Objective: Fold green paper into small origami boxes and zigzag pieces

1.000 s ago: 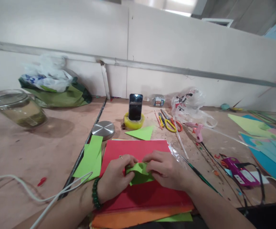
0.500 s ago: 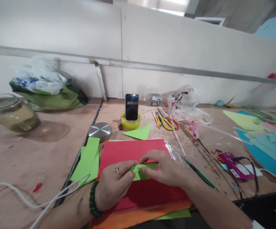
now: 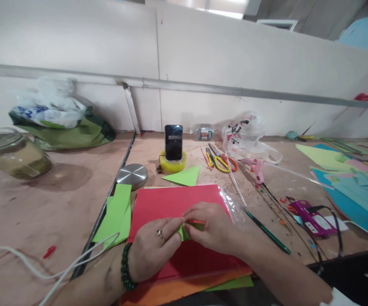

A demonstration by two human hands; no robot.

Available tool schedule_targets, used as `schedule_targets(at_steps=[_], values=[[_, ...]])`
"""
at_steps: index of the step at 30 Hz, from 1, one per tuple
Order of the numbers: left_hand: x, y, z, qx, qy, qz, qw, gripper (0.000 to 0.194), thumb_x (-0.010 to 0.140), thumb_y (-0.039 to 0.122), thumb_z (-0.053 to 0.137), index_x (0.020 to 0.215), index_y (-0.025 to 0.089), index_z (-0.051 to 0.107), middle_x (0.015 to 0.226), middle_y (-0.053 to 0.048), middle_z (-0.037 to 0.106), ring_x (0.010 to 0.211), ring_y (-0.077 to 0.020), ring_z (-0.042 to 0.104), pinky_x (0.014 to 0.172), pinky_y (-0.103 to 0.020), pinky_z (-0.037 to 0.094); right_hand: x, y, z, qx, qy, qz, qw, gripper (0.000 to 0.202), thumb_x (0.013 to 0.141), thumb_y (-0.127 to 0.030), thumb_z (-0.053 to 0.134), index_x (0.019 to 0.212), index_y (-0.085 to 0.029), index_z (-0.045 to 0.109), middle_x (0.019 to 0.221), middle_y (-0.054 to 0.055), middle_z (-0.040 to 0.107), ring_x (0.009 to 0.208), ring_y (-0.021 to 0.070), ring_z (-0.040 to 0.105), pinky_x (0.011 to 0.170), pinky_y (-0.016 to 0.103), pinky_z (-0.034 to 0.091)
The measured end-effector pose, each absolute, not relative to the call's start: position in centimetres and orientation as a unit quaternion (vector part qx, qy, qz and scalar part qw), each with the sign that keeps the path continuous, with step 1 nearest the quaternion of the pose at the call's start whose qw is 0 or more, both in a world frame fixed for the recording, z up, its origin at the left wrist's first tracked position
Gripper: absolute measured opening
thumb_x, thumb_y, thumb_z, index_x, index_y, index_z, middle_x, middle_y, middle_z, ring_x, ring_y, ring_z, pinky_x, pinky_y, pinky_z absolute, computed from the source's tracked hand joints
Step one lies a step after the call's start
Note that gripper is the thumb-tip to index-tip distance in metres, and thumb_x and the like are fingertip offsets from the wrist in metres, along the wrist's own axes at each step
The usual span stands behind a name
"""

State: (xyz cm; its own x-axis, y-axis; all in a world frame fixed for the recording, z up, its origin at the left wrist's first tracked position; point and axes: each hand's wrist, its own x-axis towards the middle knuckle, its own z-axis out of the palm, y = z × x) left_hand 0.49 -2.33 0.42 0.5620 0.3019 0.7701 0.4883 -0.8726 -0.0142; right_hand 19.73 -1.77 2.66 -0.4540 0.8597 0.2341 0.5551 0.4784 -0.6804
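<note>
Between my two hands is a small piece of folded green paper, held just above a red sheet. My left hand, with a ring and a green bead bracelet, pinches its left side. My right hand has thumb and fingers closed on its right side. A thin orange-red edge shows along the top of the fold; I cannot make out what it is. Fingers cover most of the paper. Under the red sheet lie orange paper and another green sheet.
Cut green strips and a round metal lid lie left. Behind are a green triangle, a phone on a yellow tape roll, and scissors. Rightward are tweezers, a pink glue gun and a purple power strip.
My fingers have closed in around the green paper, and less of it shows. My right hand has shifted slightly left, and its fingers are more bunched. The whole view has moved a little.
</note>
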Motion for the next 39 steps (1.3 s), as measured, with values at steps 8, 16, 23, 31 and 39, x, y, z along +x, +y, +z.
schedule_targets(at_steps=[8, 16, 23, 31, 39], values=[[0.3, -2.3, 0.1, -0.884, -0.224, -0.393, 0.114, 0.023, 0.089, 0.006, 0.043, 0.074, 0.017, 0.057, 0.087, -0.008, 0.074, 0.068, -0.015, 0.066, 0.059, -0.024, 0.054, 19.9, -0.7, 2.5, -0.461, -0.714, 0.454, 0.268, 0.014, 0.072, -0.014, 0.057, 0.067, -0.015, 0.07, 0.064, 0.0, 0.068, 0.062, 0.0137, 0.062, 0.06, 0.022, 0.046], [0.5, -2.3, 0.6, -0.882, -0.264, -0.38, 0.086, 0.026, 0.084, 0.002, 0.041, 0.067, 0.018, 0.053, 0.086, -0.007, 0.073, 0.062, -0.013, 0.065, 0.056, -0.022, 0.052, 19.8, -0.8, 2.9, -0.495, -0.727, 0.402, 0.254, 0.011, 0.072, -0.015, 0.058, 0.07, -0.017, 0.069, 0.07, 0.001, 0.069, 0.068, 0.0152, 0.063, 0.064, 0.025, 0.047], [0.6, -2.3, 0.3, -0.889, -0.282, -0.355, 0.06, 0.021, 0.084, 0.006, 0.042, 0.073, 0.02, 0.052, 0.09, -0.007, 0.073, 0.064, -0.015, 0.066, 0.057, -0.024, 0.05, 19.4, -0.9, 1.7, -0.515, -0.727, 0.374, 0.258, 0.005, 0.071, -0.016, 0.062, 0.069, -0.017, 0.067, 0.068, 0.0, 0.068, 0.065, 0.0135, 0.061, 0.061, 0.023, 0.045], [0.7, -1.9, -0.7, -0.879, -0.372, -0.281, -0.098, 0.02, 0.064, 0.004, 0.048, 0.068, 0.023, 0.044, 0.071, 0.002, 0.063, 0.058, -0.0144, 0.059, 0.053, -0.023, 0.042, 19.4, -1.1, 1.9, -0.496, -0.804, 0.256, 0.203, 0.008, 0.07, -0.016, 0.066, 0.076, -0.019, 0.07, 0.072, 0.002, 0.07, 0.067, 0.0154, 0.061, 0.06, 0.024, 0.041], [0.6, -1.7, -1.2, -0.832, -0.424, -0.291, -0.206, 0.019, 0.06, 0.004, 0.05, 0.067, 0.022, 0.047, 0.093, -0.003, 0.069, 0.076, -0.0175, 0.065, 0.064, -0.026, 0.047, 20.0, -0.8, 2.1, -0.505, -0.776, 0.306, 0.222, 0.013, 0.07, -0.009, 0.059, 0.075, -0.018, 0.068, 0.069, 0.0, 0.069, 0.062, 0.0133, 0.061, 0.057, 0.022, 0.042]])
